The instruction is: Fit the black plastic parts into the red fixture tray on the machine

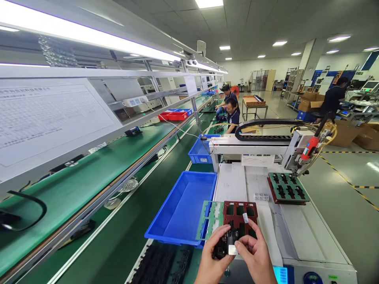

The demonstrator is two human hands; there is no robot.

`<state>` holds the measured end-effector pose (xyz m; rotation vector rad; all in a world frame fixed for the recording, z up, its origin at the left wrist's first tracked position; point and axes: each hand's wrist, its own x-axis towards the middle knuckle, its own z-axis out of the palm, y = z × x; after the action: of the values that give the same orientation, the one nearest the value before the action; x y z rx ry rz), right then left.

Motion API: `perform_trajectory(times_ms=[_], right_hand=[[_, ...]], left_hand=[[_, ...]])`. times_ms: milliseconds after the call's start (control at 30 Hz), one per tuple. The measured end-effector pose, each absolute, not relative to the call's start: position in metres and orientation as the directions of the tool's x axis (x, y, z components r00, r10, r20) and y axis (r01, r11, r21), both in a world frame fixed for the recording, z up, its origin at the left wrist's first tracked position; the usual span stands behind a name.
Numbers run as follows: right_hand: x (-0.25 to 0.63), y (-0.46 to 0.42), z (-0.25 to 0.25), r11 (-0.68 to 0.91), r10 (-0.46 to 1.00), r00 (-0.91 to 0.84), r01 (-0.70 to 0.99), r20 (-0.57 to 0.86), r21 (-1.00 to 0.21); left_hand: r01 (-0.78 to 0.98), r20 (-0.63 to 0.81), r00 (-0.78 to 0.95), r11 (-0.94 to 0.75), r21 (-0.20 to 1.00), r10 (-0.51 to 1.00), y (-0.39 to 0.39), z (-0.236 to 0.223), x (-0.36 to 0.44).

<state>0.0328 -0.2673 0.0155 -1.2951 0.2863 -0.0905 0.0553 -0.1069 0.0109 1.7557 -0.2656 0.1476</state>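
Where the long green conveyor belt [74,177] runs: it lines the left flank, well apart from the action.
White machine bed [314,236]: spread out on the right, and all the handwork is over its near end.
Deep blue plastic bin [189,209]: just beside the bed, bare floor showing.
Black plastic mouldings [156,260]: massed at lower left, nearer than the bin.
Left hand [211,258]: fingers and thumb closed around its piece, a firm cradle!
Right hand [259,252]: curled, thumb at the same piece, index finger raised; whether it grips, I cannot tell.
Red-brown fixture base [290,202]: over at the far right of the bed, its green top carrying black parts.
Flat red-brown windowed tray [225,215]: right behind the hands, partly hidden by them.
Small black plastic part [231,233]: here's the star, up between both hands, in the left one's hold.
White sticker sheet [261,197]: lying on the bed, beyond the tray.
Small white rectangular label [232,249]: against the black part, by the right thumb; labelling looks like the step in hand.
Little white tag [245,218]: perched at the right index fingertip; the next move seems to call for a steady part, square aim and a light press.
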Motion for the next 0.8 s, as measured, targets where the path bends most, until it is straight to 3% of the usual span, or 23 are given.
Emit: perform_trajectory(times_ms=[367,800], right_hand=[[0.0323,-0.2669,0.0220,0.204,-0.218,0.967,-0.085,-0.130,-0.975],[0.0347,-0.2657,0.0190,0.229,-0.221,0.967,-0.075,-0.127,-0.971]], left_hand=[[-0.197,0.180,0.978,-0.186,0.963,-0.101,-0.1071,0.0113,0.0538],[-0.168,0.153,0.984,-0.165,0.972,-0.096,-0.1062,0.0127,0.0570]])
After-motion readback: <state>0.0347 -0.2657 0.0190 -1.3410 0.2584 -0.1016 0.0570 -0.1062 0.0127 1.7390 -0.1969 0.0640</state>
